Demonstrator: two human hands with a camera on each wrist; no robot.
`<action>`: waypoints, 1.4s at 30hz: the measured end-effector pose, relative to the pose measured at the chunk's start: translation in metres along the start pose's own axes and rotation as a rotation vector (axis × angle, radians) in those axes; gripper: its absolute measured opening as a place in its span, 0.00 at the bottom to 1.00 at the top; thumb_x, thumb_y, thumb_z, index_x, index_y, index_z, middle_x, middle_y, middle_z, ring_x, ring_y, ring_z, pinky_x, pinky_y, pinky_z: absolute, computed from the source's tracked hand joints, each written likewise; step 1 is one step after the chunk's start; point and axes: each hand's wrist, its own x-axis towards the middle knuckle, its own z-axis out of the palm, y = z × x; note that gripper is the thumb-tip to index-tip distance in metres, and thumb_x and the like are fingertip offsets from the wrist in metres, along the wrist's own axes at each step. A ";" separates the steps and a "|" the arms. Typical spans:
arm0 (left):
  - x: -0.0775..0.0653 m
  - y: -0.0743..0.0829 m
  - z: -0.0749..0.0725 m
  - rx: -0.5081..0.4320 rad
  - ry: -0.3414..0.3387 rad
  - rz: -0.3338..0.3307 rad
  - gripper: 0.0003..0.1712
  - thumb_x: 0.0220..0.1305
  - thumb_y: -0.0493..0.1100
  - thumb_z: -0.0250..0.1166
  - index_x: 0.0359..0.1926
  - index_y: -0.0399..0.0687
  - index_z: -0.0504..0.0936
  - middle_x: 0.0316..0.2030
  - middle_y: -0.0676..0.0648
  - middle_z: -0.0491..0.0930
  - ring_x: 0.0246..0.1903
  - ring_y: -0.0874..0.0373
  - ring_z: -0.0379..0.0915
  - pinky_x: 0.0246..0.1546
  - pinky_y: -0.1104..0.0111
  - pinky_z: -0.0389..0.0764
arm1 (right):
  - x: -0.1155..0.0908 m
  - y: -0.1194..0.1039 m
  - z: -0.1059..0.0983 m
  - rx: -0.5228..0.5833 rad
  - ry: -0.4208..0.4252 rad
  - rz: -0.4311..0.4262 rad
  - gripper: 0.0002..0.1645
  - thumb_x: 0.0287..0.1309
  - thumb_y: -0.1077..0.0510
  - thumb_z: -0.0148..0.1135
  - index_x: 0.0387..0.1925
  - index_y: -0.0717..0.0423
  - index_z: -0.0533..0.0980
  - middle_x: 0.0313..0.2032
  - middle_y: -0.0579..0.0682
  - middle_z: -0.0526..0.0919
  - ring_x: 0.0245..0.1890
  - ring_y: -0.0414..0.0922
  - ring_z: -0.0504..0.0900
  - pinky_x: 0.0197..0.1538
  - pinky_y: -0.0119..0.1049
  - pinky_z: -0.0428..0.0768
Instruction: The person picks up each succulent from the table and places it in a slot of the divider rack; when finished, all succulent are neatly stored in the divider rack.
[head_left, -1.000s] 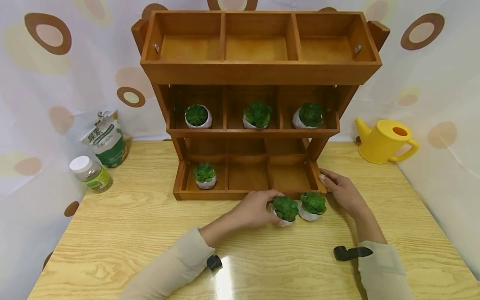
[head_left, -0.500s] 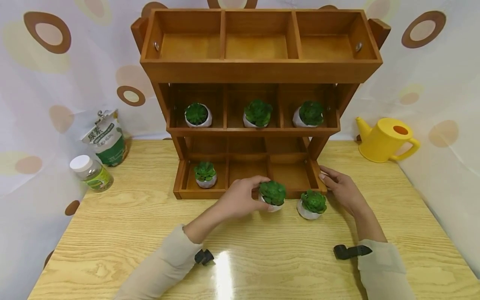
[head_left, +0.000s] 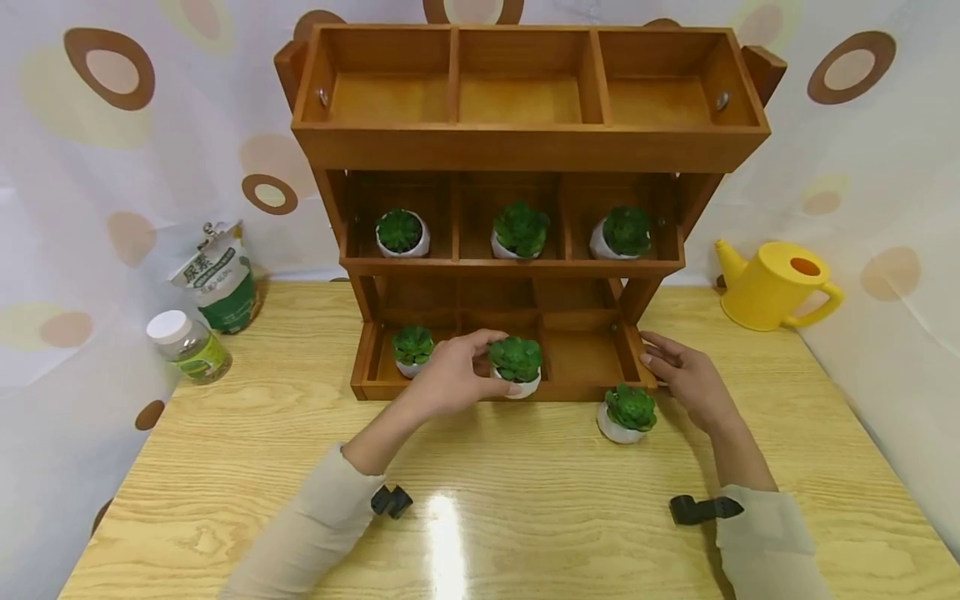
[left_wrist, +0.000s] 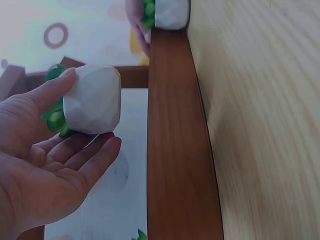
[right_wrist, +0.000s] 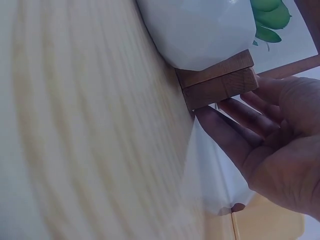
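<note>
My left hand (head_left: 452, 377) holds a potted succulent (head_left: 517, 360) at the front rail of the shelf's lower tier, before the middle compartment. In the left wrist view, its thumb and fingers pinch the white faceted pot (left_wrist: 92, 100), which is raised clear of the rail (left_wrist: 172, 130). My right hand (head_left: 684, 375) rests against the right end of the lower tier. In the right wrist view, its fingers touch the outer side of the wooden corner (right_wrist: 220, 87), with the thumb at the upper edge. Another potted succulent (head_left: 628, 412) stands on the table before that corner.
The brown three-tier wooden shelf (head_left: 525, 150) has potted succulents in its middle tier and one (head_left: 412, 346) at the lower left, partly behind my left hand. A yellow watering can (head_left: 772, 287) stands right. A lidded jar (head_left: 191, 348) and a green-white pouch (head_left: 225, 287) stand left.
My left hand has carried the held succulent leftward and up, from beside the other table succulent to the lower tier's middle compartment. The right hand has stayed at the shelf corner.
</note>
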 end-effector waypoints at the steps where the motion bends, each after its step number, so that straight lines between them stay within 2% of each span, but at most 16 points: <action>1: 0.001 -0.001 -0.002 0.011 0.012 -0.004 0.42 0.56 0.54 0.78 0.70 0.53 0.73 0.61 0.45 0.81 0.52 0.53 0.81 0.53 0.58 0.81 | 0.000 0.000 0.000 0.003 -0.001 0.001 0.36 0.78 0.47 0.49 0.79 0.53 0.55 0.74 0.66 0.64 0.46 0.23 0.79 0.48 0.32 0.86; 6: 0.007 -0.008 -0.009 0.039 0.060 -0.025 0.43 0.56 0.53 0.78 0.70 0.51 0.73 0.62 0.42 0.80 0.55 0.50 0.80 0.56 0.55 0.81 | 0.000 0.000 -0.001 0.013 0.000 -0.004 0.36 0.78 0.48 0.49 0.79 0.52 0.55 0.74 0.65 0.64 0.45 0.24 0.80 0.47 0.33 0.86; 10: 0.013 -0.013 -0.011 0.047 0.066 -0.063 0.43 0.56 0.54 0.77 0.71 0.50 0.72 0.64 0.39 0.78 0.62 0.46 0.76 0.59 0.53 0.80 | 0.000 0.000 0.000 0.000 0.006 0.004 0.35 0.78 0.46 0.49 0.79 0.48 0.56 0.74 0.63 0.64 0.49 0.27 0.80 0.48 0.33 0.86; 15: 0.023 -0.019 -0.011 0.066 0.074 -0.081 0.42 0.57 0.55 0.76 0.70 0.49 0.73 0.63 0.40 0.78 0.63 0.46 0.75 0.60 0.52 0.79 | 0.001 0.001 0.000 -0.018 0.006 0.027 0.35 0.78 0.45 0.49 0.79 0.45 0.56 0.75 0.60 0.63 0.55 0.34 0.80 0.51 0.34 0.86; 21: 0.033 -0.024 -0.007 0.113 0.082 -0.065 0.42 0.59 0.54 0.75 0.70 0.45 0.72 0.49 0.45 0.83 0.43 0.51 0.77 0.47 0.59 0.79 | 0.003 0.003 0.001 -0.015 0.006 0.036 0.34 0.78 0.45 0.49 0.79 0.44 0.56 0.75 0.61 0.63 0.62 0.46 0.78 0.51 0.35 0.86; 23: 0.035 -0.025 -0.004 0.135 0.077 -0.057 0.42 0.59 0.54 0.75 0.71 0.45 0.71 0.49 0.45 0.83 0.41 0.52 0.76 0.46 0.59 0.79 | 0.004 0.003 0.002 -0.017 0.007 0.044 0.34 0.78 0.45 0.49 0.79 0.43 0.56 0.75 0.61 0.63 0.64 0.52 0.76 0.52 0.35 0.86; 27: 0.042 -0.024 0.002 0.153 0.065 -0.062 0.43 0.60 0.54 0.75 0.71 0.44 0.71 0.57 0.42 0.82 0.46 0.50 0.78 0.53 0.56 0.81 | 0.002 0.003 0.002 -0.007 0.008 0.049 0.34 0.78 0.45 0.48 0.79 0.44 0.56 0.76 0.61 0.63 0.68 0.58 0.72 0.52 0.36 0.86; 32: 0.050 -0.025 0.009 0.159 0.053 -0.090 0.43 0.60 0.53 0.75 0.72 0.44 0.70 0.63 0.42 0.79 0.58 0.44 0.77 0.59 0.53 0.79 | 0.000 0.003 0.001 0.006 0.005 0.049 0.34 0.78 0.46 0.49 0.79 0.45 0.56 0.76 0.61 0.62 0.66 0.51 0.75 0.51 0.35 0.86; 34: 0.052 -0.025 0.012 0.169 0.048 -0.098 0.43 0.60 0.53 0.75 0.72 0.45 0.70 0.65 0.42 0.77 0.63 0.43 0.74 0.61 0.52 0.79 | 0.000 0.004 0.001 0.016 0.003 0.047 0.35 0.78 0.46 0.49 0.79 0.46 0.56 0.76 0.61 0.62 0.66 0.52 0.74 0.51 0.35 0.86; 38: 0.055 -0.024 0.015 0.185 0.030 -0.104 0.43 0.61 0.53 0.74 0.72 0.44 0.69 0.66 0.41 0.77 0.62 0.42 0.75 0.61 0.52 0.79 | 0.001 0.004 0.001 0.041 -0.003 0.045 0.35 0.78 0.46 0.50 0.79 0.47 0.56 0.77 0.61 0.60 0.70 0.60 0.69 0.50 0.34 0.86; 42: 0.057 -0.022 0.016 0.201 0.013 -0.108 0.42 0.62 0.52 0.73 0.73 0.43 0.69 0.63 0.40 0.79 0.57 0.44 0.79 0.58 0.53 0.81 | 0.001 0.005 0.000 0.057 -0.005 0.048 0.35 0.78 0.47 0.50 0.79 0.47 0.55 0.77 0.61 0.59 0.73 0.62 0.65 0.51 0.35 0.86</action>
